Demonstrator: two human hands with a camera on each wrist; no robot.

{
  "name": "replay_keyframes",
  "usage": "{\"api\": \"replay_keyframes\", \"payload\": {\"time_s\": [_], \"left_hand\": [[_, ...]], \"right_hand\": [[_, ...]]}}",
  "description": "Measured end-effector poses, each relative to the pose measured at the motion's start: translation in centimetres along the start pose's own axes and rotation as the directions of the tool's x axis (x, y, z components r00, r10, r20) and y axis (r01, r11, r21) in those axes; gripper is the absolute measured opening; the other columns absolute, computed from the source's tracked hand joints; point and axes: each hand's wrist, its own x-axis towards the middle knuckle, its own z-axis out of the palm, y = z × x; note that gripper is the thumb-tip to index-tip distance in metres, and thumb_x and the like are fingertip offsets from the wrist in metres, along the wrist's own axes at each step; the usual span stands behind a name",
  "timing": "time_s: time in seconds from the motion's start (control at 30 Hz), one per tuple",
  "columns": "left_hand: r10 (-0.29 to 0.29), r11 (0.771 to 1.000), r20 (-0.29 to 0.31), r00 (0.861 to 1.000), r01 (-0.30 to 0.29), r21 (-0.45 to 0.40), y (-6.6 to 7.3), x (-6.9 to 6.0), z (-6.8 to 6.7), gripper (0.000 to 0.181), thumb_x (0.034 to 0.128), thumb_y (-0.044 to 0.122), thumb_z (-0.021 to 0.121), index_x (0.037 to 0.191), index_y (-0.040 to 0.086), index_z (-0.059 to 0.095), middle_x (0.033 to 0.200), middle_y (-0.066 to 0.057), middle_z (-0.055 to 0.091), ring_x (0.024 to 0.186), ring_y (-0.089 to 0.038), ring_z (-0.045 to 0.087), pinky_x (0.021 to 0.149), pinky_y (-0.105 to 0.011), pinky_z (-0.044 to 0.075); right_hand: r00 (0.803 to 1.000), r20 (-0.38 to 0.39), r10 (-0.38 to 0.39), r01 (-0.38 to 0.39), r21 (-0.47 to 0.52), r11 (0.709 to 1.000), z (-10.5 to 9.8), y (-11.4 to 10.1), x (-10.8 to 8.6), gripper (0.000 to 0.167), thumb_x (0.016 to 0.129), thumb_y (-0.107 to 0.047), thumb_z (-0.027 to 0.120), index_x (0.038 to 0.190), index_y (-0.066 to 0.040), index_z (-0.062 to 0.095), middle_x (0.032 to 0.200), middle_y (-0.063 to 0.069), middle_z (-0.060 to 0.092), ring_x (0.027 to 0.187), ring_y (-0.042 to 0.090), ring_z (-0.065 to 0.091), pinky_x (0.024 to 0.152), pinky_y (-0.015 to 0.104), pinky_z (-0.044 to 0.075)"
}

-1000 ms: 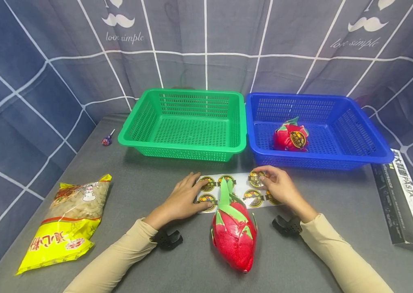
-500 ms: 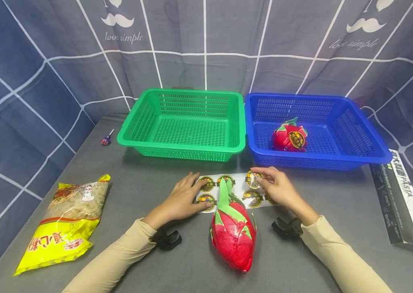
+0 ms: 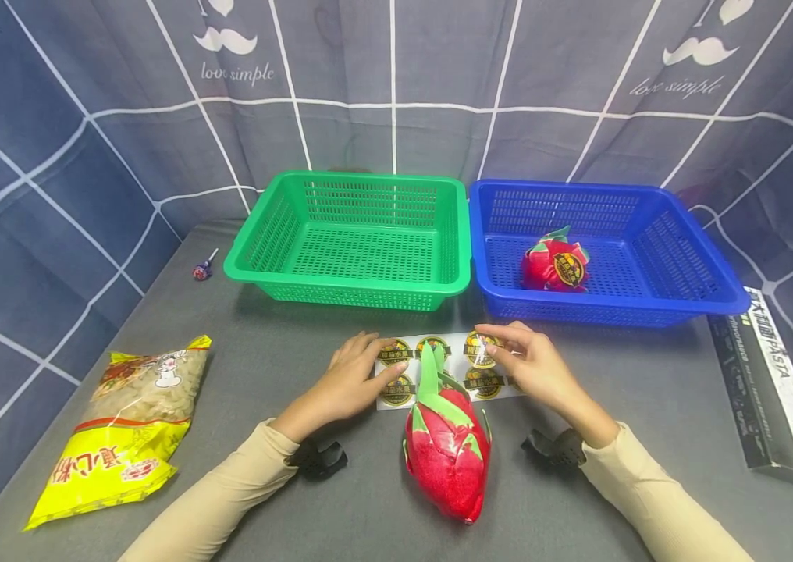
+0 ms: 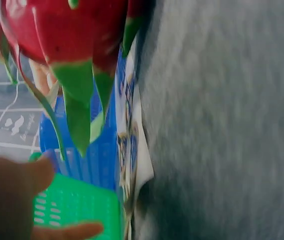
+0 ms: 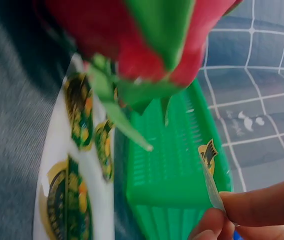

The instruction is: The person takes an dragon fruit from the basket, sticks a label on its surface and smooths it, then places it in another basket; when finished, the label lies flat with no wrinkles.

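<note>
My right hand (image 3: 539,365) pinches a round black-and-gold sticker (image 5: 208,158) between thumb and fingertips, above the right part of a white sticker sheet (image 3: 457,345). In the right wrist view that sticker is seen nearly edge-on, lifted off the sheet. My left hand (image 3: 342,384) rests at the sheet's left end, fingers extended and touching it. Several round stickers (image 3: 484,383) remain on the sheet. A red plush dragon fruit (image 3: 449,464) with green leaves lies between my hands, its leaf tips covering the middle of the sheet.
A green basket (image 3: 347,277) and a blue basket (image 3: 621,308) stand side by side behind the sheet. The blue one holds another plush dragon fruit (image 3: 544,265) bearing a sticker. A pasta bag (image 3: 119,437) and lollipop (image 3: 204,269) lie left; a pasta box (image 3: 776,390) lies right.
My right hand has shifted slightly left with the pinched sticker. The left hand's fingers have moved a little on the sheet. The dragon fruit and baskets stay where they were.
</note>
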Motion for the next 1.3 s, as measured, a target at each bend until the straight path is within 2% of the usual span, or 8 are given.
{"api": "replay_keyframes", "payload": {"time_s": [0.13,0.27,0.4,0.67,0.77,1.0,1.17,1.3], "left_hand": [[-0.061,0.995,-0.077,0.995,0.055,-0.08,0.9,-0.2,-0.1,0.052,0.0895,0.047,0.047,0.128,0.011,0.047,0.129,-0.011,0.05,0.124,-0.03,0.04,0.102,-0.048,0.03],[-0.117,0.98,-0.088,0.989,0.1,-0.174,2.1,-0.7,-0.4,0.06,0.0854,0.052,0.051,0.131,0.015,0.041,0.131,-0.01,0.048,0.124,-0.027,0.041,0.101,-0.047,0.034],[-0.132,0.96,-0.032,0.991,0.119,-0.255,3.3,-1.4,-0.6,0.066,0.0826,0.055,0.054,0.134,0.017,0.036,0.128,-0.01,0.051,0.113,-0.024,0.053,0.09,-0.043,0.045],[-0.044,0.928,0.154,0.987,0.097,-0.36,4.6,-2.9,0.2,0.077,0.0793,0.053,0.06,0.139,0.019,0.024,0.115,-0.013,0.056,0.075,-0.009,0.063,0.058,-0.025,0.048],[-0.011,0.923,0.202,0.979,0.088,-0.376,4.8,-3.3,0.9,0.085,0.076,0.055,0.062,0.141,0.023,0.018,0.115,-0.009,0.055,0.074,-0.008,0.063,0.059,-0.025,0.049],[-0.016,0.949,0.244,0.97,0.091,-0.302,5.5,-4.0,2.2,0.103,0.0678,0.067,0.062,0.144,0.027,0.006,0.121,-0.004,0.054,0.11,-0.016,0.053,0.087,-0.039,0.047],[-0.042,0.937,0.256,0.966,0.127,-0.324,5.8,-4.1,2.6,0.112,0.0621,0.066,0.067,0.144,0.028,0.001,0.119,-0.003,0.054,0.111,-0.017,0.053,0.087,-0.039,0.047],[-0.013,0.913,0.247,0.969,0.112,-0.392,5.9,-4.2,2.6,0.112,0.0625,0.061,0.071,0.144,0.027,0.003,0.115,0.002,0.056,0.106,-0.011,0.054,0.087,-0.034,0.047]], "right_hand": [[0.999,-0.009,-0.033,0.033,0.017,0.999,-0.1,-1.0,-0.6,0.031,0.086,-0.013,0.059,0.117,-0.011,0.062,0.083,0.002,0.056,0.074,0.009,0.045,0.06,0.021,0.041],[0.997,-0.016,-0.069,0.07,0.053,0.996,-0.2,-1.9,-1.3,0.031,0.086,-0.014,0.06,0.117,-0.012,0.062,0.086,0.001,0.058,0.079,0.007,0.045,0.066,0.02,0.042],[0.994,-0.029,-0.103,0.105,0.107,0.989,-0.3,-2.8,-2.1,0.03,0.085,-0.013,0.061,0.115,-0.015,0.063,0.085,0.001,0.057,0.08,0.007,0.045,0.067,0.02,0.043],[0.981,-0.006,-0.193,0.187,0.28,0.942,-0.3,-4.6,-3.6,0.03,0.084,-0.003,0.06,0.114,-0.006,0.063,0.095,0.004,0.06,0.091,0.003,0.052,0.075,0.017,0.049],[0.969,0.004,-0.245,0.232,0.313,0.921,-0.3,-5.2,-4.1,0.03,0.084,0.0,0.059,0.113,-0.004,0.062,0.092,0.004,0.059,0.089,0.003,0.054,0.076,0.018,0.05],[0.937,0.005,-0.349,0.33,0.309,0.892,-0.2,-6.1,-5.2,0.035,0.081,0.006,0.06,0.114,-0.004,0.062,0.084,0.002,0.055,0.08,0.006,0.05,0.07,0.017,0.046],[0.923,-0.003,-0.385,0.373,0.253,0.893,-0.1,-6.4,-5.6,0.035,0.08,0.005,0.061,0.113,-0.007,0.063,0.081,-0.001,0.054,0.077,0.006,0.047,0.065,0.02,0.042],[0.918,0.004,-0.396,0.38,0.275,0.883,0.0,-6.5,-5.7,0.035,0.08,0.006,0.06,0.113,-0.004,0.062,0.081,0.0,0.053,0.077,0.006,0.048,0.064,0.02,0.044]]}}
